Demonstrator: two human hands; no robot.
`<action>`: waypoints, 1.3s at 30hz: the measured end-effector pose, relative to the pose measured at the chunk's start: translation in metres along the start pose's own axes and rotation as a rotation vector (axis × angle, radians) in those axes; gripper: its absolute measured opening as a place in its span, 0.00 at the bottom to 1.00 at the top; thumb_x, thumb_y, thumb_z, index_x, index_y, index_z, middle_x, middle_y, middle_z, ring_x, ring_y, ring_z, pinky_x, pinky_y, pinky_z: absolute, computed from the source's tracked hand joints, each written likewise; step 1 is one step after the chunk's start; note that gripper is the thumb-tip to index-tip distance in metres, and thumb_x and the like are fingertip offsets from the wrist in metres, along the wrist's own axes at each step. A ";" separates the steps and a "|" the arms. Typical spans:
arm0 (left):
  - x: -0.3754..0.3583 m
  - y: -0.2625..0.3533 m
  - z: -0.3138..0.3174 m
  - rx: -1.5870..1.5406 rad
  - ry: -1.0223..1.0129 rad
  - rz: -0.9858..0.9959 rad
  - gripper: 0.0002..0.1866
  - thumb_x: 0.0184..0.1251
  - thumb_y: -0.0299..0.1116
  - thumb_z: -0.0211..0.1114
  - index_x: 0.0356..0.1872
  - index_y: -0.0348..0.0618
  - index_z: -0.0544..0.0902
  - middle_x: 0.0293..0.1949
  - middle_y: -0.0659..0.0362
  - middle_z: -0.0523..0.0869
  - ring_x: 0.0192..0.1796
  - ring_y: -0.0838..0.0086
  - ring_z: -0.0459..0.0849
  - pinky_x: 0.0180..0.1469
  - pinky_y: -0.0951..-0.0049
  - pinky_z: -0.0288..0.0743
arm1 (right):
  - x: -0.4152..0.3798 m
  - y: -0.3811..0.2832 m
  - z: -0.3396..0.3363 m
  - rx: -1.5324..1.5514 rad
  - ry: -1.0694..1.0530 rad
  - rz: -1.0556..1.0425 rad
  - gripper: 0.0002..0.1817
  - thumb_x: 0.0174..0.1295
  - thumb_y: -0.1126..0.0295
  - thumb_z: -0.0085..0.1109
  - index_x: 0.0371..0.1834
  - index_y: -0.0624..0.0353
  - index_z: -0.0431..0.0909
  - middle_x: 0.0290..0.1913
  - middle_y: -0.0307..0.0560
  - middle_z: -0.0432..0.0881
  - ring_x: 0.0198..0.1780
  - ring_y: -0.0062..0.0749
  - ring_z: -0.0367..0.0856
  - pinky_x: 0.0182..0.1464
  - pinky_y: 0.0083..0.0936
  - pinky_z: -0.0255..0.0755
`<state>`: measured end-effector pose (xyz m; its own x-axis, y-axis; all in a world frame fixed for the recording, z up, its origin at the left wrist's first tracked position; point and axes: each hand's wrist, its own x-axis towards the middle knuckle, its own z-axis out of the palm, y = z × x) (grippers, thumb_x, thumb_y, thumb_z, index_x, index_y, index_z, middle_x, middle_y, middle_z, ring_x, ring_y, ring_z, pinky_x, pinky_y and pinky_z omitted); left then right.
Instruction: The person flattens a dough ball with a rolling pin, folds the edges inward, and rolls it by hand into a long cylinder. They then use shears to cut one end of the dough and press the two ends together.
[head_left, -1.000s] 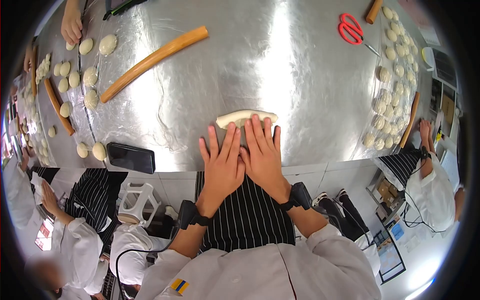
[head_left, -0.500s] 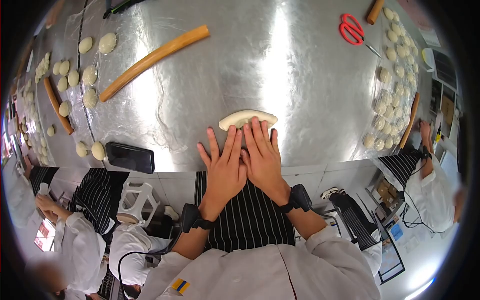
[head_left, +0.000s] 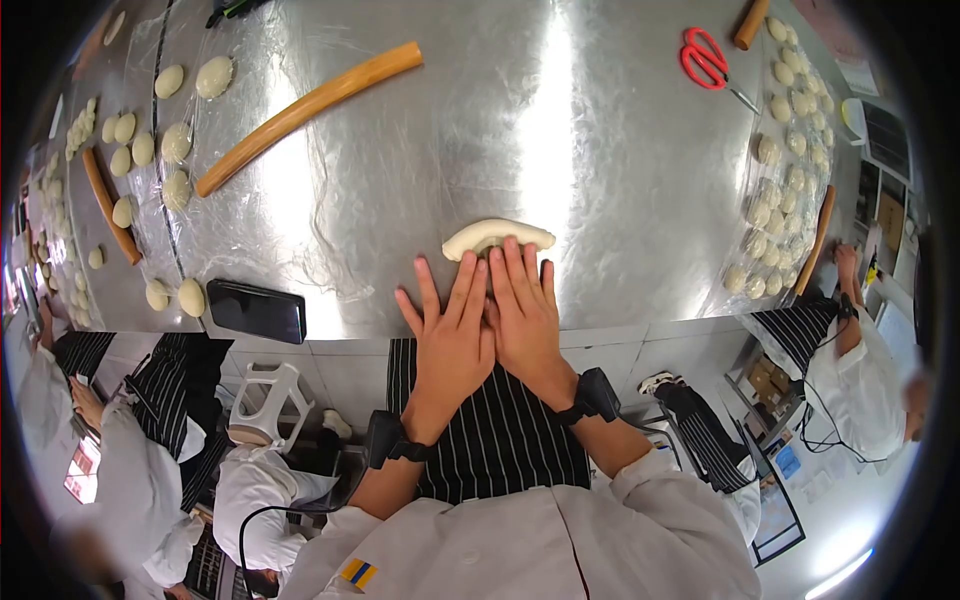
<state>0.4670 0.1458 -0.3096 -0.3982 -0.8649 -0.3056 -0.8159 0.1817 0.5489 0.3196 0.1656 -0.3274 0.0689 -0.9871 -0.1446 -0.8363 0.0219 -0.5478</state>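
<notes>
A pale dough roll (head_left: 498, 234), curved like a shallow arch, lies on the metal table (head_left: 430, 150) close to its front edge. My left hand (head_left: 450, 325) is flat with spread fingers, its longer fingertips at the near side of the roll. Beside it, my right hand (head_left: 525, 320) lies flat too, fingertips touching the roll's near edge. The thumbs meet between the hands, partly hidden. Neither hand grips anything.
A long wooden rolling pin (head_left: 310, 118) and a black phone (head_left: 256, 311) lie to the left, near dough balls (head_left: 176, 190). Red scissors (head_left: 705, 60) and plastic-covered dough balls (head_left: 770, 220) are at the right. Co-workers (head_left: 860, 380) stand on both sides.
The hands and the dough roll have hardly moved. At the left, a co-worker has shifted position, and the view has turned very slightly.
</notes>
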 end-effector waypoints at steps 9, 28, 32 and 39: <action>0.009 -0.003 -0.001 -0.017 0.095 -0.003 0.39 0.72 0.36 0.59 0.85 0.39 0.69 0.90 0.52 0.62 0.90 0.28 0.40 0.82 0.20 0.21 | 0.008 0.003 0.000 0.019 0.118 0.018 0.35 0.78 0.65 0.59 0.85 0.67 0.67 0.89 0.64 0.61 0.89 0.66 0.57 0.86 0.66 0.50; -0.006 0.001 0.002 -0.011 0.066 -0.008 0.40 0.74 0.34 0.57 0.87 0.35 0.64 0.90 0.47 0.58 0.90 0.25 0.34 0.81 0.20 0.17 | -0.019 -0.008 0.014 0.064 0.067 0.052 0.35 0.78 0.65 0.58 0.86 0.67 0.65 0.89 0.64 0.61 0.88 0.69 0.57 0.84 0.72 0.48; -0.004 0.001 0.009 0.001 0.183 0.059 0.37 0.80 0.36 0.53 0.87 0.35 0.63 0.90 0.47 0.58 0.90 0.27 0.33 0.81 0.21 0.15 | -0.018 -0.006 0.017 0.112 0.143 0.022 0.36 0.79 0.63 0.54 0.87 0.68 0.64 0.90 0.64 0.59 0.90 0.67 0.53 0.86 0.72 0.41; 0.034 0.002 -0.008 -0.058 0.026 0.053 0.35 0.84 0.44 0.49 0.86 0.39 0.67 0.91 0.52 0.58 0.90 0.28 0.36 0.81 0.20 0.18 | 0.015 -0.002 0.003 0.001 0.097 0.028 0.35 0.81 0.60 0.48 0.87 0.66 0.65 0.91 0.59 0.59 0.92 0.63 0.50 0.88 0.69 0.33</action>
<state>0.4548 0.1137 -0.3126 -0.4282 -0.8669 -0.2551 -0.7681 0.2004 0.6082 0.3240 0.1514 -0.3306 -0.0082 -0.9968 -0.0793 -0.8367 0.0503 -0.5453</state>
